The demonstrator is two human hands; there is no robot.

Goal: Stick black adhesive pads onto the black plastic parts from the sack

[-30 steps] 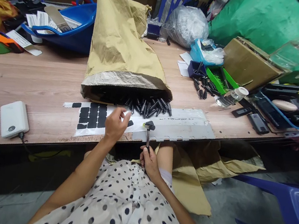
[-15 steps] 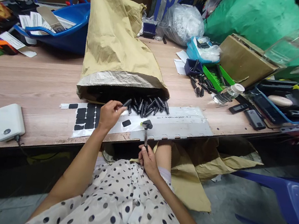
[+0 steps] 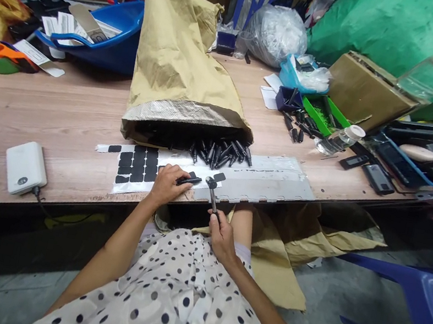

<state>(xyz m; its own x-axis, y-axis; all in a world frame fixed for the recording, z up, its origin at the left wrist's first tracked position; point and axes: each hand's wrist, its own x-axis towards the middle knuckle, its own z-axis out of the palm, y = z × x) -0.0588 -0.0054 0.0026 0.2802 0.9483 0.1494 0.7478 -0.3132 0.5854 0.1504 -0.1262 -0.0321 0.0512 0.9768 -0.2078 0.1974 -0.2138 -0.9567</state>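
Note:
My left hand (image 3: 169, 185) rests at the front of the table, fingers closed on a black pen-shaped piece (image 3: 189, 181) lying almost level over the white strip. In my right hand (image 3: 222, 237) is the handle of a small hammer (image 3: 214, 199); its head is just right of the piece's tip, and I cannot tell whether they touch. Beyond both hands, several similar black pieces (image 3: 224, 153) spill from the mouth of a tan paper sack (image 3: 181, 75). A sheet of black rounded stickers (image 3: 139, 164) lies left of my left hand, which partly covers it.
A grey-white board (image 3: 275, 186) runs along the table's front edge. To the left are a white power bank (image 3: 26, 167) with a cable and a blue basin (image 3: 112, 43). A clear bottle (image 3: 340, 140), a green tray (image 3: 313, 109) and black devices stand on the right.
My left hand has come from the sack's mouth toward the table's front edge with a black pen-shaped piece. The hammer has turned slightly in my right hand. The view has shifted a little.

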